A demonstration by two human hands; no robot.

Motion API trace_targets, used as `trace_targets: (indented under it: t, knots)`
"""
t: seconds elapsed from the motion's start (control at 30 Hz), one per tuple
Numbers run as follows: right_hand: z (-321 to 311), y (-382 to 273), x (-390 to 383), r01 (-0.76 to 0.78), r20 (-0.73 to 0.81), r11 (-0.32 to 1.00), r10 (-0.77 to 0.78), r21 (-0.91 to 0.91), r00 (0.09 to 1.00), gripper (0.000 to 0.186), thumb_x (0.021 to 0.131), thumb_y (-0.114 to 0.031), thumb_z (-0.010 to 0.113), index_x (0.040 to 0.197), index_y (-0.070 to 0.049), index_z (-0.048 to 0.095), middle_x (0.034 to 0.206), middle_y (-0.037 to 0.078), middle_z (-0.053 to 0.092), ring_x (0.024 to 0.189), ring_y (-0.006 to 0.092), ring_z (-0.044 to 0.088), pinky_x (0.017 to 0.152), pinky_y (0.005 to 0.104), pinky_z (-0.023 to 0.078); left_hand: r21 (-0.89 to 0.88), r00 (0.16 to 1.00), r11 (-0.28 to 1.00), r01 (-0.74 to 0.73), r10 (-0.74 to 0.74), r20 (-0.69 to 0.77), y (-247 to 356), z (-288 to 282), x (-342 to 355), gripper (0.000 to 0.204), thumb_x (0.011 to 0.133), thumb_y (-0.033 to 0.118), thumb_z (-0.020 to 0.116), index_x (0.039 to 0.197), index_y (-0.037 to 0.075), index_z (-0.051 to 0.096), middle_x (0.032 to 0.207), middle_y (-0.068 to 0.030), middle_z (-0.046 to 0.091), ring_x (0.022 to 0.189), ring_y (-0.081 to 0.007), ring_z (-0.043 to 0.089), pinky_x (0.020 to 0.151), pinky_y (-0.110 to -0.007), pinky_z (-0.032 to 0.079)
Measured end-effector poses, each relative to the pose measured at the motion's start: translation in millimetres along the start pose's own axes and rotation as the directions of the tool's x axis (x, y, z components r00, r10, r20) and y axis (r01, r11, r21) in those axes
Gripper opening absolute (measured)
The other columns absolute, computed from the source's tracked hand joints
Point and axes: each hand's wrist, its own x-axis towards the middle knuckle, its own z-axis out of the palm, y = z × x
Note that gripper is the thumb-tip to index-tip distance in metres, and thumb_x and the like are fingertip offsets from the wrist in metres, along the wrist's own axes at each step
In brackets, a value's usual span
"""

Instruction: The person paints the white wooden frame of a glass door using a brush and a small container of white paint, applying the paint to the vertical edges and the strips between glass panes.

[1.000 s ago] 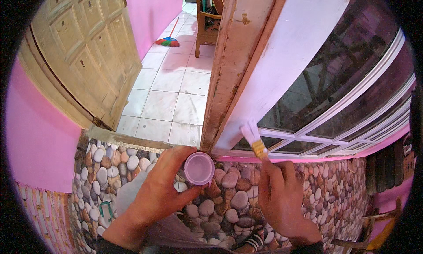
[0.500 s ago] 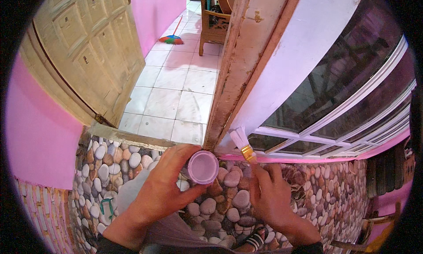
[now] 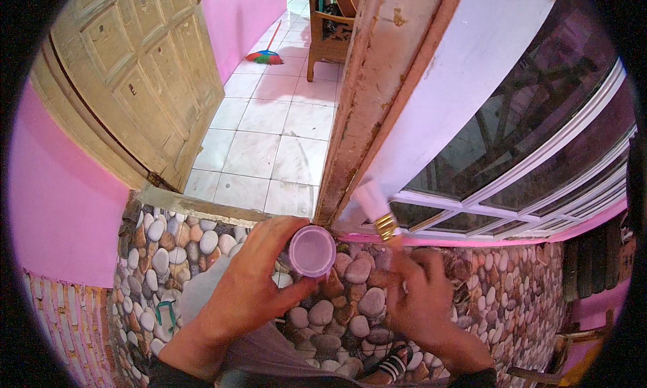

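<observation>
My left hand (image 3: 249, 287) is closed round a small plastic cup (image 3: 311, 251) of pale lilac paint, low in the middle of the view. My right hand (image 3: 424, 300), at lower right, grips a paintbrush (image 3: 384, 223) with a gold band, its pale bristles raised at the lower part of a white-lilac post (image 3: 445, 98). That post runs between the worn brown door frame (image 3: 371, 71) and a white-framed window (image 3: 512, 159) with dark panes. Whether the bristles touch the surface is hard to tell.
An open cream panelled door (image 3: 135, 91) and pink wall (image 3: 64, 186) stand left. Pebble-patterned flooring (image 3: 165, 267) meets white tiles (image 3: 256, 152) inside, with a broom (image 3: 266, 56) and wooden chair (image 3: 327, 48). A green-strapped sandal (image 3: 164, 315) is lower left, dark stacked objects (image 3: 593, 260) far right.
The brush in my right hand shifted left and down, then rose slightly with blurred bristles. My left hand and the cup moved a little right and up, and the view shifted slightly.
</observation>
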Motion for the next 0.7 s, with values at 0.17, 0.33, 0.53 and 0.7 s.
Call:
trace_targets:
  t: [0.17, 0.33, 0.53, 0.7]
  knots:
    - [7.1, 2.7, 11.5, -0.042, -0.017, 0.998, 0.043, 0.044, 0.999, 0.033, 0.085, 0.0, 0.069, 0.117, -0.004, 0.063, 0.095, 0.016, 0.058, 0.074, 0.0334, 0.064, 0.058, 0.0422, 0.052, 0.012, 1.0, 1.0, 0.001, -0.002, 0.006, -2.1, 1.3, 0.9, 0.067, 0.076, 0.01, 0.082, 0.134, 0.001, 0.05, 0.129, -0.0187, 0.058, 0.121, -0.0373, 0.056, 0.103, -0.043, 0.045]
    - [-28.1, 11.9, -0.4, 0.021, 0.058, 0.986, -0.031, 0.164, 0.998, 0.031, 0.082, 0.003, 0.072, 0.112, -0.004, 0.067, 0.093, 0.014, 0.06, 0.071, 0.0284, 0.063, 0.059, 0.0375, 0.052, 0.007, 0.998, 0.998, 0.056, -0.056, 0.026, -8.3, 5.2, 2.9, 0.068, 0.076, 0.006, 0.08, 0.136, 0.002, 0.048, 0.133, -0.0191, 0.054, 0.125, -0.038, 0.052, 0.105, -0.044, 0.043]
    - [-72.3, -10.5, 14.9, 0.086, 0.196, 0.946, -0.153, 0.311, 0.969, 0.028, 0.077, 0.001, 0.076, 0.105, -0.005, 0.072, 0.087, 0.012, 0.062, 0.067, 0.0262, 0.064, 0.053, 0.0333, 0.05, 0.065, 0.999, 0.998, -0.02, 0.017, 0.038, -10.0, 5.9, 4.5, 0.067, 0.074, 0.003, 0.078, 0.136, 0.002, 0.05, 0.131, -0.018, 0.054, 0.123, -0.0376, 0.051, 0.104, -0.044, 0.043]
    - [-63.9, -20.3, 41.8, 0.165, 0.435, 0.959, -0.252, 0.229, 0.865, 0.033, 0.081, -0.008, 0.075, 0.113, -0.009, 0.07, 0.085, 0.009, 0.059, 0.067, 0.0276, 0.063, 0.053, 0.0376, 0.051, 0.068, 0.997, 0.997, -0.034, 0.029, 0.075, -6.2, 12.9, 6.6, 0.067, 0.073, 0.003, 0.078, 0.135, 0.002, 0.052, 0.13, -0.0179, 0.054, 0.124, -0.0381, 0.05, 0.104, -0.043, 0.043]
